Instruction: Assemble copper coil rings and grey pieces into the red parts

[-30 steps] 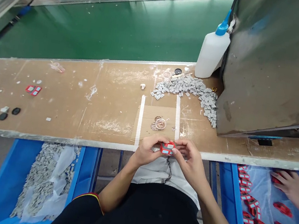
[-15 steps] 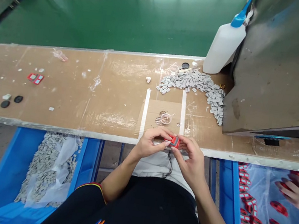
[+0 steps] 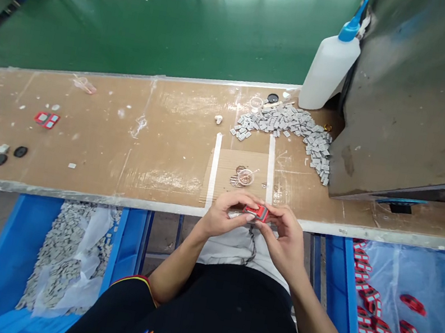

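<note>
Between my two hands, just over the table's front edge, is a small red and grey plastic part (image 3: 259, 212). My left hand (image 3: 225, 212) pinches its left end between thumb and fingers. At its right end, the thumb and fingers of my right hand (image 3: 283, 233) close on it too. The fingers cover part of it. Beyond the hands, a small clear cup (image 3: 245, 177) stands on a cardboard piece (image 3: 222, 189) between two white tape strips. Farther back, many small grey rectangular pieces (image 3: 281, 118) lie in a curved heap.
A white bottle with a blue nozzle (image 3: 330, 71) stands beside a metal housing (image 3: 420, 108). A blue bin (image 3: 129, 253) at lower left holds grey pieces; another blue bin (image 3: 338, 288) at right holds rows of red parts. Red parts (image 3: 46, 119) and black caps (image 3: 20, 151) lie on the table's left.
The red part has turned slightly in my fingers, showing more of its red face. Another person's hand has left the right bin. The view has shifted a little.
</note>
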Available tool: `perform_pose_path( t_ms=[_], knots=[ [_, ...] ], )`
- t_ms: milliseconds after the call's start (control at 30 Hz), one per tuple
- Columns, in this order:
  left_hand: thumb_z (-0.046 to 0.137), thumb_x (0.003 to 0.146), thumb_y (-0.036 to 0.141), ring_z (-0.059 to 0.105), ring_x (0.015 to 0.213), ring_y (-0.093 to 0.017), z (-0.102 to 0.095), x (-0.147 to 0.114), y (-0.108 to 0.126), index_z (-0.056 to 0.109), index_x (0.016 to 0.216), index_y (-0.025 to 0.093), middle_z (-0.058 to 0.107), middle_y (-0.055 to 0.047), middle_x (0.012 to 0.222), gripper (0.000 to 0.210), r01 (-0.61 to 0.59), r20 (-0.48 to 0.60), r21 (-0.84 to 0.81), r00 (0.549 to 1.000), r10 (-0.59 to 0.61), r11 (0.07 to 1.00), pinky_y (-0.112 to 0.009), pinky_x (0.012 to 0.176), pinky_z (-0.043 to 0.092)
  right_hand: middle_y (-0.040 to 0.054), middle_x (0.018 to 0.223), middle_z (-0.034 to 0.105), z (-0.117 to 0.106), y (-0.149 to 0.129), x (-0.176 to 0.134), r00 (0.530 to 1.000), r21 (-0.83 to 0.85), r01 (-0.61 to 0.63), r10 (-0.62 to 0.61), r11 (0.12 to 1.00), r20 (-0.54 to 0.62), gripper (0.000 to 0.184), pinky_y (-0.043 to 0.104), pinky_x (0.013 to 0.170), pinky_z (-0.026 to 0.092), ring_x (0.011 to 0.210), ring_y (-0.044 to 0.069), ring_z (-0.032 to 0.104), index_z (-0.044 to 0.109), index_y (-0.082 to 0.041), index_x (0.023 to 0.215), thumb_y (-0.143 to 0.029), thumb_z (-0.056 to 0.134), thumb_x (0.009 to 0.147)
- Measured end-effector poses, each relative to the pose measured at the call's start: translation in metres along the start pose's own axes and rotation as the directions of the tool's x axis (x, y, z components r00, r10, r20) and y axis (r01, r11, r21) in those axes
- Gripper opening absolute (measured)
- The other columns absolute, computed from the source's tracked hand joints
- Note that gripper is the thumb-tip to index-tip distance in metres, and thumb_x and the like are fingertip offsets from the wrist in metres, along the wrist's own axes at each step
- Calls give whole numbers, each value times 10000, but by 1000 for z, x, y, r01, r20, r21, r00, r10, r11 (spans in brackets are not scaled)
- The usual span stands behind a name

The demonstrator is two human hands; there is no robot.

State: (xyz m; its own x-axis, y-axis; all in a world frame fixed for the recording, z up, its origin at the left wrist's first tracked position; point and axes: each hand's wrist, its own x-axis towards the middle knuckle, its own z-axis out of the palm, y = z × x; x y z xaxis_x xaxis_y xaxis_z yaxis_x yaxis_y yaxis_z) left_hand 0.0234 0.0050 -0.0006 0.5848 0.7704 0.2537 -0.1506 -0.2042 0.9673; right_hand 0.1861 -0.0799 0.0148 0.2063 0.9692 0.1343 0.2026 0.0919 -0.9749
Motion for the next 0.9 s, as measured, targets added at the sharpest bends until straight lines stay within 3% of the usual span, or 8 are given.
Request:
perform_pose_path(
  t_ms=[100,200,267,400,533,900],
  knots=[
    [750,876,382,738,1009,-212,1,-1,-1,651,1208,155,744,-137,1133,414,72,2,41,997,-73,997,-304,862,610,66,1012,690,6,3,-5,997,134,-72,75,988,-16,228,370,771,617,869,205,714,572,-264,1156,-344,635,952],
    [760,864,418,742,908,-199,0,-2,-2,689,1153,133,759,-129,1050,412,70,4,160,997,-71,985,-296,809,624,124,1210,633,5,-2,-5,993,-81,27,-35,996,-111,256,389,819,602,1081,244,669,583,-257,1180,-279,641,932],
    [757,859,451,739,884,-195,0,-1,-2,702,1132,124,756,-133,1044,430,44,23,209,998,-50,977,-291,778,631,126,1222,613,0,-7,-3,987,-242,108,-133,964,-92,200,399,860,581,1141,255,633,619,-248,1122,-226,629,924],
    [725,866,503,724,774,-163,0,0,-2,706,1131,102,745,-126,978,481,-15,83,237,997,-4,971,-261,700,629,66,1013,662,-12,-17,8,985,-284,168,-147,944,93,76,346,790,557,944,212,661,626,-238,957,-182,577,940],
    [703,869,529,694,721,-149,-2,1,-2,709,1121,106,722,-91,881,493,-58,119,306,993,22,950,-265,690,610,55,970,655,-18,-19,16,977,-294,167,-117,941,180,69,325,755,525,883,202,644,607,-227,888,-178,581,928],
    [614,969,417,691,784,-186,-1,0,-4,676,1164,121,734,-103,898,360,-263,198,461,961,190,848,-291,720,575,14,793,543,-16,-7,16,979,-279,102,-46,955,200,169,307,678,466,762,186,585,544,-219,749,-189,593,908]
  ],
)
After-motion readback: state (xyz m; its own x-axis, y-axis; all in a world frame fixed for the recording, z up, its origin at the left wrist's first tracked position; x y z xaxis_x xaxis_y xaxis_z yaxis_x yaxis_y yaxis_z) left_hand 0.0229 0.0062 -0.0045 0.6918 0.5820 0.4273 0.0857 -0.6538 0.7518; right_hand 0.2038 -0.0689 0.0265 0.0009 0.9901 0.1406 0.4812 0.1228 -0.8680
